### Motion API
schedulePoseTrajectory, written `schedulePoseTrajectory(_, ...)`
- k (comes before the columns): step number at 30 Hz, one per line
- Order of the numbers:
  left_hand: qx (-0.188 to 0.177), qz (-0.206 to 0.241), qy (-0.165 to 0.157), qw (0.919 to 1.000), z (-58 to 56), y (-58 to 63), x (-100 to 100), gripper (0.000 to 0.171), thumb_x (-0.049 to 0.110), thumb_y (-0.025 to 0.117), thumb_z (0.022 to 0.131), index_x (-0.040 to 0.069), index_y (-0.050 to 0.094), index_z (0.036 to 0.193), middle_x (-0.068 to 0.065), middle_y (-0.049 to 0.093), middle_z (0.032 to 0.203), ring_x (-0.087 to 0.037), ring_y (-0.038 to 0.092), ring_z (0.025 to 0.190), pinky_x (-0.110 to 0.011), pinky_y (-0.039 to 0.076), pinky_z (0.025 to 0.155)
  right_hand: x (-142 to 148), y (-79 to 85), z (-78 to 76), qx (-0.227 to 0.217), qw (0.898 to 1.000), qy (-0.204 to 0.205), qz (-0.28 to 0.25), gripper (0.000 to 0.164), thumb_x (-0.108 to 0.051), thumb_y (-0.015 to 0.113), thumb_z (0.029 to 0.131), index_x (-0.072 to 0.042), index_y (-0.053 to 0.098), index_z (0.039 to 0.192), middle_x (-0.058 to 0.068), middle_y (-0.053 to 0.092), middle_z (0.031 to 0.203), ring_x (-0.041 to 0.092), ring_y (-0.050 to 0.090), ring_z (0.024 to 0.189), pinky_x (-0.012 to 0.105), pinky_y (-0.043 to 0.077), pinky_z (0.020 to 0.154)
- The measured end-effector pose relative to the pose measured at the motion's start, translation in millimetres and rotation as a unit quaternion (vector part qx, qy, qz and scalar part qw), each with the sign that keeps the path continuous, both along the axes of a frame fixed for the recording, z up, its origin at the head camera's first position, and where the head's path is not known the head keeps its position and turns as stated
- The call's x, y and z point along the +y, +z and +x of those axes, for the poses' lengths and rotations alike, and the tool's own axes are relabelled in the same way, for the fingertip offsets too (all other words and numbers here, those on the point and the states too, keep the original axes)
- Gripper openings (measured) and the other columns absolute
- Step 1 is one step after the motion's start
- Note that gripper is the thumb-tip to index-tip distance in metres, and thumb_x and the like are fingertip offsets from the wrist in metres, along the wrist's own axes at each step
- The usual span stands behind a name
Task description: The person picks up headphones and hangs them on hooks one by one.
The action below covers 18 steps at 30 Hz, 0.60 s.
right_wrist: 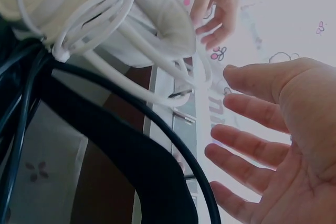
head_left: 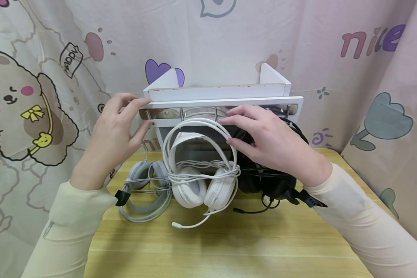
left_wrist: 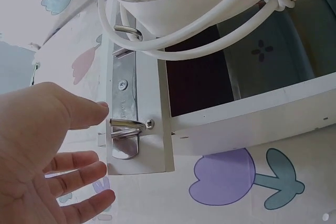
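A white headset (head_left: 218, 193) with a boom microphone and a bundled cable hangs by its headband from a metal hook rail (head_left: 172, 113). Beside it on the right hangs a black headset (head_left: 278, 183), partly hidden behind my right hand (head_left: 271, 135). That hand has its fingers spread near the white headband and, in the right wrist view, holds nothing. My left hand (head_left: 116, 125) is at the rack's left end, its fingers extended and holding nothing. A bare hook (left_wrist: 126, 125) stands close to its thumb. Grey headphones (head_left: 138, 174) with a wound cable rest on the table at the left.
The white rack (head_left: 215, 94) carries the rail on its front, with two upright side panels on top. It stands at the back of a wooden table (head_left: 229, 247). Printed curtains (head_left: 222, 46) surround the table at the back and sides.
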<state>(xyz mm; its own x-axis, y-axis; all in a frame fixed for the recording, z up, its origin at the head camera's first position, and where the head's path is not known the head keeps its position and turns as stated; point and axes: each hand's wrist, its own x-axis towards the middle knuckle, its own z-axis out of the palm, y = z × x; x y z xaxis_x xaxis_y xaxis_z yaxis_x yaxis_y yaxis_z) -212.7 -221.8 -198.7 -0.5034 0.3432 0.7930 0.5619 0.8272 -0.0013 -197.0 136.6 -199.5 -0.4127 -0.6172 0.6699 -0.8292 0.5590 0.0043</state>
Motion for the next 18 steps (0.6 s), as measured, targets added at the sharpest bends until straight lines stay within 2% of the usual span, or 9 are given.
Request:
schedulePoseTrajectory(4, -0.001, 0.005, 0.002, 1.0000, 3.4, -2.7, -1.3, 0.044, 0.006, 0.075, 0.098, 0.008, 0.066, 0.140, -0.026, 0.059, 0.138, -0.043, 0.056, 0.118, -0.057, 0.047, 0.092, 4.0, -1.5, -0.5, 0.036, 0.999, 0.001, -0.004, 0.038, -0.014, 0.083, 0.094, -0.009, 0.075, 0.131, 0.018, 0.069, 0.137, 0.038, 0.071, 0.118, 0.053, 0.056, 0.100)
schedulePoseTrajectory(8, 0.005, 0.004, 0.000, 1.0000, 6.7, -6.1, -3.4, 0.042, 0.007, 0.076, 0.098, 0.009, 0.068, 0.138, -0.025, 0.060, 0.134, -0.041, 0.056, 0.111, -0.054, 0.047, 0.088, 7.5, -3.1, -0.3, 0.054, 0.999, -0.001, -0.003, 0.040, -0.014, 0.084, 0.093, -0.010, 0.075, 0.132, 0.018, 0.068, 0.138, 0.039, 0.071, 0.116, 0.054, 0.055, 0.096)
schedulePoseTrajectory(11, 0.009, 0.002, 0.001, 1.0000, 8.9, -9.2, -5.6, 0.042, 0.007, 0.076, 0.098, 0.010, 0.068, 0.139, -0.026, 0.060, 0.133, -0.040, 0.056, 0.106, -0.053, 0.048, 0.085, 9.7, -4.0, 0.1, 0.063, 0.998, -0.003, 0.002, 0.041, -0.015, 0.085, 0.093, -0.010, 0.075, 0.133, 0.018, 0.068, 0.139, 0.039, 0.070, 0.119, 0.056, 0.055, 0.098)
schedulePoseTrajectory(18, -0.011, 0.012, 0.019, 0.9997, 13.6, -18.3, -13.7, 0.048, 0.004, 0.077, 0.095, 0.009, 0.066, 0.142, -0.025, 0.060, 0.135, -0.038, 0.057, 0.103, -0.053, 0.048, 0.080, 15.9, -5.3, 1.5, 0.078, 0.997, -0.010, 0.010, 0.042, -0.015, 0.084, 0.093, -0.012, 0.074, 0.133, 0.018, 0.068, 0.140, 0.038, 0.067, 0.125, 0.060, 0.052, 0.104)
